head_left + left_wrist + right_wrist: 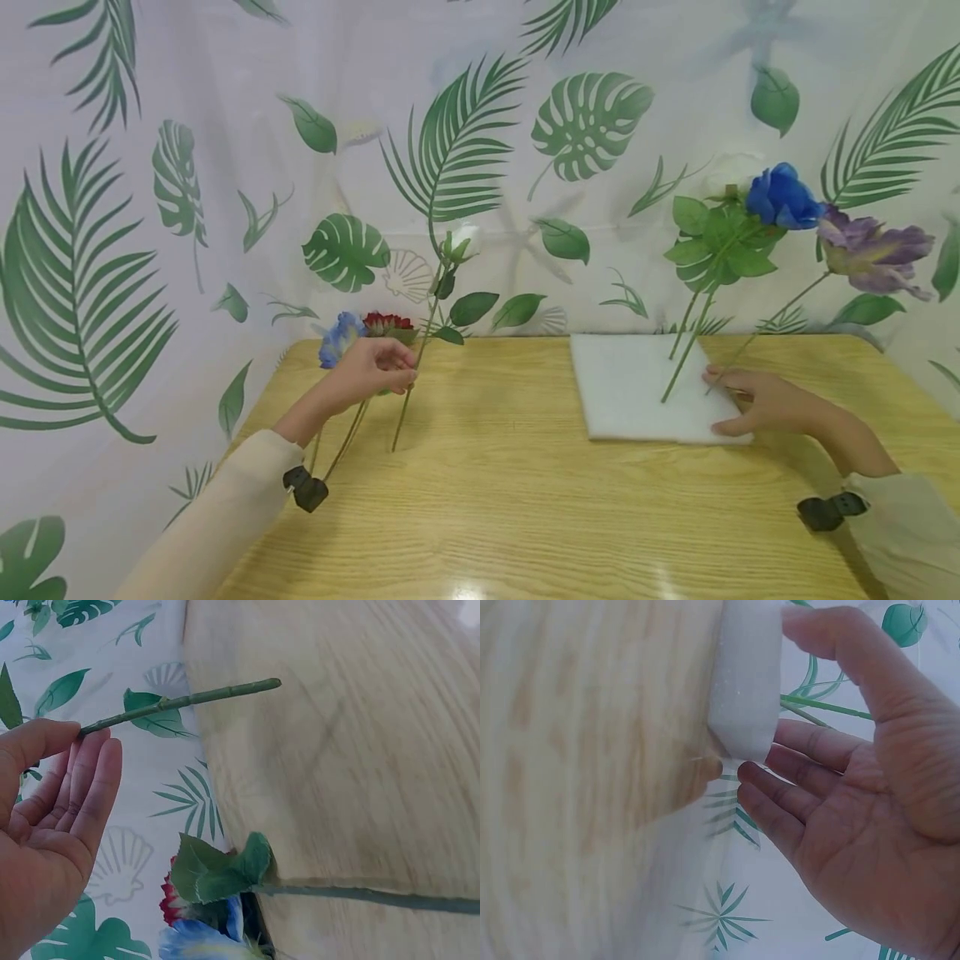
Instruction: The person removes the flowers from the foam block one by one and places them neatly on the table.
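Note:
My left hand (372, 367) pinches the stem of a white artificial rose (465, 242) between thumb and fingertips. In the left wrist view, the bare lower end of the rose stem (217, 694) sticks out past the fingers, over the table. My right hand (772, 402) rests at the right edge of a white foam board (622, 400), thumb and fingers spread and touching it. A blue rose (783, 197) and a second white rose (733, 172) stand in the board. A purple flower (873, 250) leans right, its stem base close to the right fingers.
Beyond the left hand, a light blue flower (341, 337) and a red flower (387, 322) lie at the left side of the wooden table (510, 500). A leaf-print curtain (480, 150) hangs along the table's back edge.

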